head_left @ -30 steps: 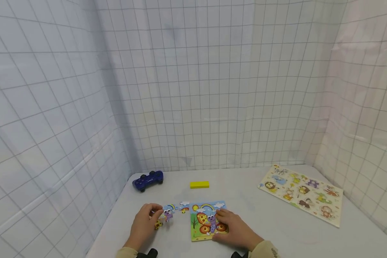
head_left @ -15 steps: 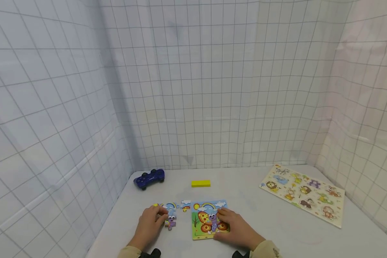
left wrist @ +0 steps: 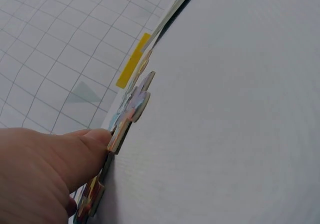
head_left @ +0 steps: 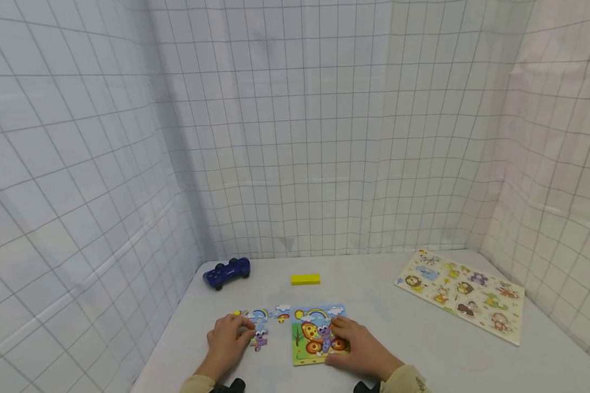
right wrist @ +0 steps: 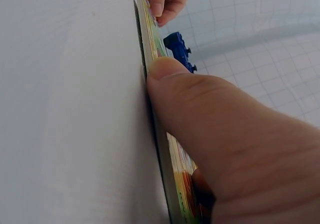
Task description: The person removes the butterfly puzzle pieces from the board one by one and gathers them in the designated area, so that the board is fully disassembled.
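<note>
My left grip (head_left: 226, 341) pinches a puzzle piece (left wrist: 120, 136) at the tabletop (head_left: 373, 295), left of the butterfly board (head_left: 302, 361); I cannot tell whether it is lifted. My right grip (head_left: 361, 347) holds the board along its right side. I judge the piece light, stiff and fairly smooth, its thin tabs liable to chip. Take hold by opposite edges, clear of those tabs.

Butterfly board (head_left: 305, 361) and puzzle pieces (head_left: 260, 331), wood-look, glossy printed faces, pale bare edges; animal board (head_left: 477, 298), wood-look, printed; controller (head_left: 227, 273), smooth blue plastic; block (head_left: 305, 279), smooth yellow; tabletop (head_left: 369, 289), matt white; gridded hanging (head_left: 295, 136), creased, sheet-like.
</note>
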`<state>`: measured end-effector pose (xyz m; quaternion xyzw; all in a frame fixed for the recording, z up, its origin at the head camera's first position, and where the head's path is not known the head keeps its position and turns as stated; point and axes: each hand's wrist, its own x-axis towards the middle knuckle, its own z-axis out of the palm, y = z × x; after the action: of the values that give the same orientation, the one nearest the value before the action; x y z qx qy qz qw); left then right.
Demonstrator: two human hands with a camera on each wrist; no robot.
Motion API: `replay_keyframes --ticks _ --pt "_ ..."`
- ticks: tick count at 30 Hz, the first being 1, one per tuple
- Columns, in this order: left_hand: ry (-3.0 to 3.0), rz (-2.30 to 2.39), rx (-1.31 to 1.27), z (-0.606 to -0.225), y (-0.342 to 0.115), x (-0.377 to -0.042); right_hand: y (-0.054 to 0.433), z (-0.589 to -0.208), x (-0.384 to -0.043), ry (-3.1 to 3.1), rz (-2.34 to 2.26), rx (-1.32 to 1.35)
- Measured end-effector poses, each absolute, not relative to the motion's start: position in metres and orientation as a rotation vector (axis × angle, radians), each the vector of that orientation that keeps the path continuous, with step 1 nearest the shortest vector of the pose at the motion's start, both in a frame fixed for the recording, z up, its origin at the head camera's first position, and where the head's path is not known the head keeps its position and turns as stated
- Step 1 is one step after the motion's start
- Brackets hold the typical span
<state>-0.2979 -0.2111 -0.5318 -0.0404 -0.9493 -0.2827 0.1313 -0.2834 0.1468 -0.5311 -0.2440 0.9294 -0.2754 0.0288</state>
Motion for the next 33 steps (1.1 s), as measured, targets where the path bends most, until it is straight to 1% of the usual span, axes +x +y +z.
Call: replay_keyframes --ticks 33 --pt "-2.786 -0.821 -0.076 -0.5297 -0.2111 -0.2994 0.1448 -0.5294 -0.2832 2.863 -0.861 -0.732"
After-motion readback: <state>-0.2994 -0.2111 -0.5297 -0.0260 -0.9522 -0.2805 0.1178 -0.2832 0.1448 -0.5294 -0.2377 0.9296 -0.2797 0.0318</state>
